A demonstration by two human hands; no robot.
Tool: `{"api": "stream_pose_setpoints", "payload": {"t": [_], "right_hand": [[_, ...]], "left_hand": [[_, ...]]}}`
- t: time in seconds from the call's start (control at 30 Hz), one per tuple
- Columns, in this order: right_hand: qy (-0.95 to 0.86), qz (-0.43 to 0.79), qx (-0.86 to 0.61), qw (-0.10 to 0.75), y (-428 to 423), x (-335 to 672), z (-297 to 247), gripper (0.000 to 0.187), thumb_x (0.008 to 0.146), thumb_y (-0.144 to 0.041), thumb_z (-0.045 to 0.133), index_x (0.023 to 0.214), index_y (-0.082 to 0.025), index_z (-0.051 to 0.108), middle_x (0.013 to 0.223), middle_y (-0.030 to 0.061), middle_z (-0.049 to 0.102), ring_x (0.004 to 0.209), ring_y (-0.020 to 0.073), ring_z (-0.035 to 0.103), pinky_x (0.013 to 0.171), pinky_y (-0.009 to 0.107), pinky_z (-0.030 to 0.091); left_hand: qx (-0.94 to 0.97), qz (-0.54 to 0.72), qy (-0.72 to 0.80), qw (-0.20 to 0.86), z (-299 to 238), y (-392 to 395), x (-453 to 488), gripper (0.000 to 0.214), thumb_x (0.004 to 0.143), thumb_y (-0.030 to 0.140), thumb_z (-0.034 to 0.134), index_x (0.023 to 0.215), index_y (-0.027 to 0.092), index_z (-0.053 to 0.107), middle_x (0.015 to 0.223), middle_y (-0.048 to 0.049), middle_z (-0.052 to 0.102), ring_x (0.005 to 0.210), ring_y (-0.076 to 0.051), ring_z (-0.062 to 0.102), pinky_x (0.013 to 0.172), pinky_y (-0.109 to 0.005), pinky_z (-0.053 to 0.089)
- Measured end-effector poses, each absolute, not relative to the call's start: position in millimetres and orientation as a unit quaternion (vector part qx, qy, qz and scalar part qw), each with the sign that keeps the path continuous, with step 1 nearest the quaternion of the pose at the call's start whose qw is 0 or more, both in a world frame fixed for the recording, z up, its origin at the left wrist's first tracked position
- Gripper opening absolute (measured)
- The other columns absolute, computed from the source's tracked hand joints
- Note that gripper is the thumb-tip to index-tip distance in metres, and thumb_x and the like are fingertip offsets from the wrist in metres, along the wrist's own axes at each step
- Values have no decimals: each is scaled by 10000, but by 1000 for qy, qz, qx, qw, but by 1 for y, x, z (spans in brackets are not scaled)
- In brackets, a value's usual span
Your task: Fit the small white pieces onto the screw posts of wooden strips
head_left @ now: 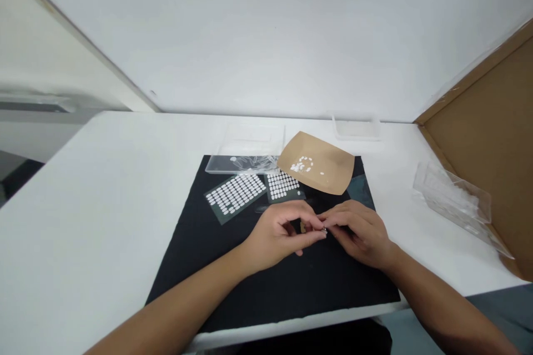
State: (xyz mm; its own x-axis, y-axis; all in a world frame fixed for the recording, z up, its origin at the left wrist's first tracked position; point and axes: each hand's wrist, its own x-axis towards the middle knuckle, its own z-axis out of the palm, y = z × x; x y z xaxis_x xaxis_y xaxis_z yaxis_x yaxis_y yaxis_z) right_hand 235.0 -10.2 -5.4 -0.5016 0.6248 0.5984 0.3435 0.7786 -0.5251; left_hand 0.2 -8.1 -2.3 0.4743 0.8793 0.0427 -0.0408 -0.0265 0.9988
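Over the black mat (291,288), my left hand (283,227) and my right hand (358,230) meet fingertip to fingertip. Both are closed in a pinch around something tiny and shiny between them, too small to name. Just behind the left hand lie two sheets of white oval stickers, a larger sheet (235,195) and a smaller sheet (283,184). A curved piece of brown card (320,163) rests behind the hands, with small white ovals on it, several of them set in a ring.
A clear shallow tray (245,165) with slim transparent pieces stands at the mat's back edge. Behind the card is a small translucent box (357,128). On the right, a clear plastic container (458,199) leans near a brown cardboard panel (487,138). A white wall rises behind.
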Motion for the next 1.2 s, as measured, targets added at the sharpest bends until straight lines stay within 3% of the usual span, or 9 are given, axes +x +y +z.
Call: {"api": "stream_pose_setpoints", "payload": {"t": [0.43,0.7,0.87,1.03,1.2], "right_hand": [[-859,141,-274,409,-9,236,-3,262,1002,-43,683,1195,-221,674,1108,59,834,1004,190,798,864,344,623],[-862,145,-259,411,-10,235,-1,263,1011,-55,679,1211,-223,660,1070,58,830,973,187,792,849,347,621],[-869,136,-255,402,-12,234,1,231,1023,-66,652,1197,-218,649,1042,62,818,947,189,774,835,352,614],[-876,139,-257,384,-12,235,2,152,1024,-81,634,1123,-196,639,989,77,792,911,208,743,828,371,606],[-878,140,-256,379,-11,236,0,193,1025,-60,611,1140,-214,626,1001,68,795,924,205,740,836,369,606]], "left_hand": [[565,307,350,681,6,-3,-2,213,924,347,793,911,134,798,920,-56,697,700,-125,687,545,-201,642],[525,280,320,737,0,-2,-4,367,976,493,748,951,131,694,868,-26,716,533,-90,698,581,-209,583],[516,264,310,754,0,-4,-3,414,995,544,713,905,147,638,706,44,621,462,-59,607,665,-263,621],[511,259,313,757,-2,-7,0,436,998,590,684,936,168,598,593,90,540,418,-49,491,612,-260,606],[513,259,297,763,-3,-8,1,434,1017,603,653,952,182,570,504,122,447,424,-61,409,608,-271,604]]}}
